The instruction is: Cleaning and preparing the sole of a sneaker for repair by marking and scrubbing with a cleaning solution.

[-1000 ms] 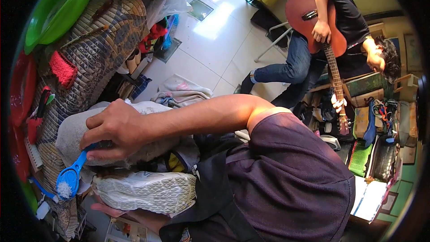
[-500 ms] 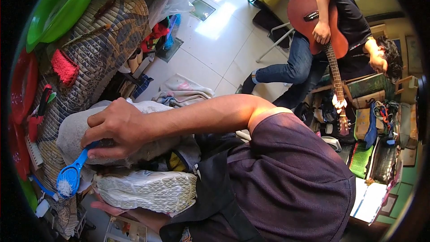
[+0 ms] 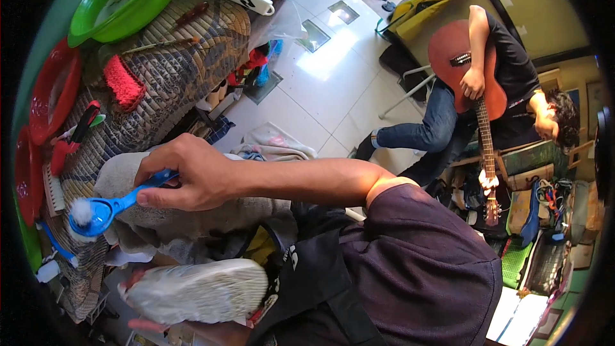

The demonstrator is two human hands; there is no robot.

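Observation:
My right hand (image 3: 186, 176) is closed around the handle of a small blue scrub brush (image 3: 99, 213). The round head of the brush carries white bristles or foam and is held clear of the shoe. Below it, a white shoe (image 3: 198, 288) lies on its side with its patterned sole showing, blurred by motion. My left hand (image 3: 147, 326) grips the shoe from underneath, with only some fingers showing past its edge. A grey cloth (image 3: 192, 224) is spread beneath my right forearm, over my lap.
A woven mat (image 3: 160, 64) on the left bears a red scrub brush (image 3: 123, 83), a red-and-black handled tool (image 3: 73, 138) and a green basin (image 3: 125, 3). Red basins (image 3: 54, 93) stand at its edge. Another person plays a guitar (image 3: 458, 64), seated at the upper right.
My right hand has lifted the blue brush away from the shoe and tilted its head. The shoe has shifted downward in view. The whole view has turned slightly, moving the room right and down.

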